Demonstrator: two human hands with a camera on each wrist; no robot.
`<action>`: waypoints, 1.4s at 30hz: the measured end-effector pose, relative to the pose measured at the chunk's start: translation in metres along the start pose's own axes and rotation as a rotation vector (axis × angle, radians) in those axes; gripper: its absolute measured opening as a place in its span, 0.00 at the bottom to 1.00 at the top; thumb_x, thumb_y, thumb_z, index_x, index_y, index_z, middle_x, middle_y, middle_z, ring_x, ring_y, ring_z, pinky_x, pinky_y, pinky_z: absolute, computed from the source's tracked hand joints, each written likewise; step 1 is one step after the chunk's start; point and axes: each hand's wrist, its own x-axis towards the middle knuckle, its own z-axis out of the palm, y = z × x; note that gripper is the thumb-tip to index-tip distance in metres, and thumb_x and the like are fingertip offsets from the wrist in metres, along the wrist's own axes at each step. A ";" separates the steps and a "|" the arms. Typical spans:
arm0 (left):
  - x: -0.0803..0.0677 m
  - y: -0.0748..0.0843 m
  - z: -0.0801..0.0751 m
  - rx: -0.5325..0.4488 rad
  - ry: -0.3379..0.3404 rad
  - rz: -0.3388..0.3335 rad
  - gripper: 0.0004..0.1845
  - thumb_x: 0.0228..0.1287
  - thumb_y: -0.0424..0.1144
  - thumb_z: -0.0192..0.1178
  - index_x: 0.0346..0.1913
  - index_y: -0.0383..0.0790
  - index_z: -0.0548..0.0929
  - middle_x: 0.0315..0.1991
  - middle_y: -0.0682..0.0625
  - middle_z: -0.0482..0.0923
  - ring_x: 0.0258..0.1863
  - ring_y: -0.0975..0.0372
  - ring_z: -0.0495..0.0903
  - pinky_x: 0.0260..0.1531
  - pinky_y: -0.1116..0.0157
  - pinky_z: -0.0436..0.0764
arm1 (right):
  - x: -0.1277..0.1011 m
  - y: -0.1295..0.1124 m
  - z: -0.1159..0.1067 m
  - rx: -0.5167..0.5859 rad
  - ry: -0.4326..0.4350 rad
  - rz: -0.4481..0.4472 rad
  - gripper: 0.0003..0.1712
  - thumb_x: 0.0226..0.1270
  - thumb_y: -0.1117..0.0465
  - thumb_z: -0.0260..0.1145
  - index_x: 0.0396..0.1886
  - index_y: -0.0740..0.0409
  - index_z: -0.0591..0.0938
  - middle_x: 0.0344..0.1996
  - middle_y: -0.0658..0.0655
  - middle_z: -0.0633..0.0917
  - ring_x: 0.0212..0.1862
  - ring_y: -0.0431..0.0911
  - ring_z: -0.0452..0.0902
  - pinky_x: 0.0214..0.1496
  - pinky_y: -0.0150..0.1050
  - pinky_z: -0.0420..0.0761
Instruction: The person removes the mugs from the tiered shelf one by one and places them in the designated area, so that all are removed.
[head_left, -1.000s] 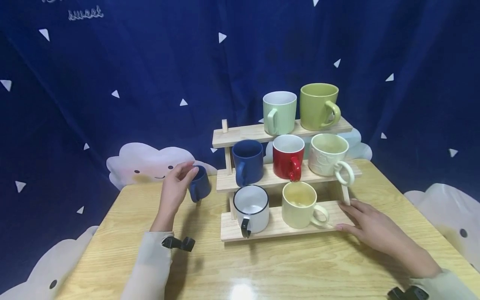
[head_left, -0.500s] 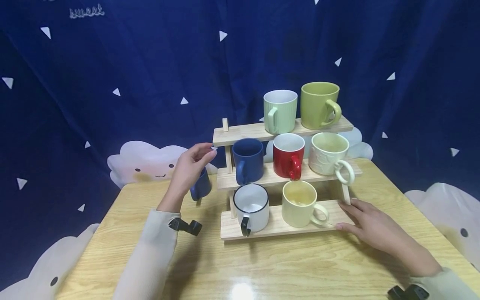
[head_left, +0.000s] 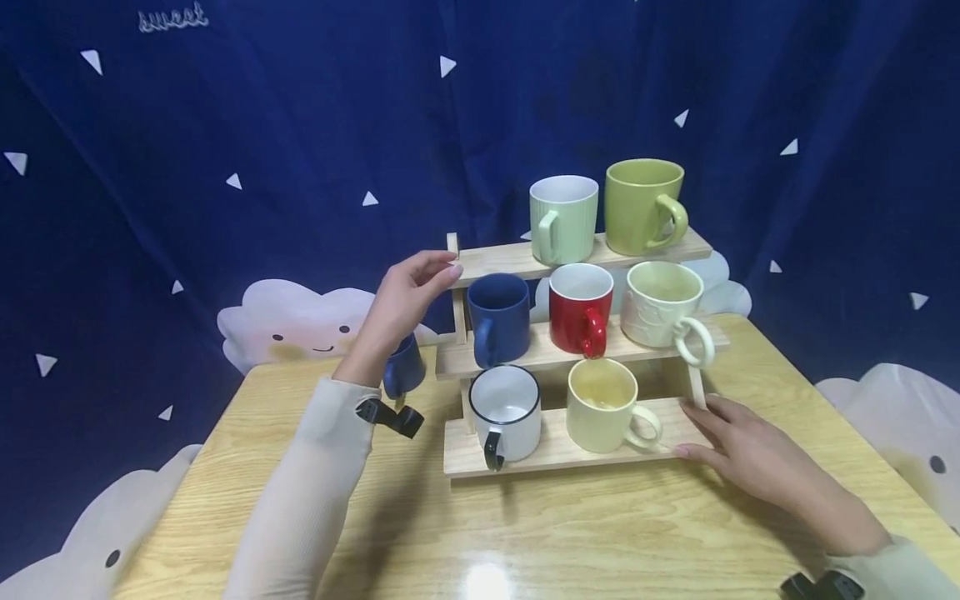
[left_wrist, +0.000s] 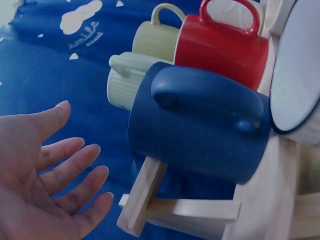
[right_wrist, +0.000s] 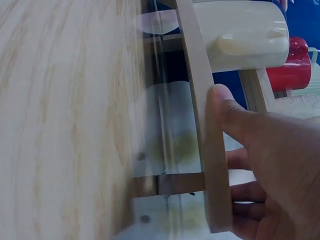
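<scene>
At the left end of the three-tier pale wooden rack's point(head_left: 517, 260) top shelf, I see my left hand point(head_left: 408, 300) raised with its fingers loosely spread and holding nothing; the wrist view shows the palm bare and the fingers point(left_wrist: 70, 172) relaxed. Its fingertips lie just beside the small upright peg at that shelf's corner; I cannot tell whether they touch it.

Behind and below that wrist stands a small dark blue ceramic cup point(head_left: 403, 372) on the light wooden table point(head_left: 525, 533), to the left of the rack and apart from it. It sits upright, so its long axis is vertical, and it lies down and slightly back toward me from the palm. The left hand is far nearer to it than the other.

My right hand point(head_left: 750, 454) rests at the rack's lower right corner, its thumb pressed against the bottom board's edge and its fingers point(right_wrist: 250, 192) partly curled under the board.

On the shelves stand a larger navy mug point(head_left: 497, 317), a glossy red mug point(head_left: 579, 308) and others.
</scene>
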 end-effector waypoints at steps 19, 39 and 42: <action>0.030 0.035 0.029 -0.047 -0.079 0.011 0.23 0.55 0.58 0.56 0.51 0.50 0.77 0.44 0.57 0.78 0.44 0.67 0.74 0.47 0.65 0.73 | 0.003 -0.007 -0.008 0.009 0.042 -0.094 0.29 0.50 0.42 0.65 0.49 0.55 0.79 0.50 0.59 0.77 0.50 0.58 0.71 0.48 0.55 0.70; 0.056 0.054 0.075 -0.049 -0.092 -0.037 0.20 0.55 0.54 0.59 0.47 0.48 0.79 0.40 0.56 0.79 0.42 0.65 0.74 0.45 0.65 0.73 | 0.000 0.001 0.001 0.074 0.002 -0.065 0.31 0.53 0.42 0.63 0.53 0.53 0.76 0.54 0.59 0.74 0.55 0.58 0.67 0.52 0.54 0.67; 0.058 0.061 0.080 -0.071 -0.106 -0.062 0.17 0.55 0.53 0.59 0.45 0.48 0.79 0.39 0.56 0.79 0.40 0.64 0.74 0.43 0.64 0.73 | 0.001 0.000 0.001 0.072 0.002 -0.063 0.31 0.53 0.42 0.63 0.53 0.53 0.76 0.54 0.59 0.74 0.55 0.58 0.67 0.52 0.54 0.67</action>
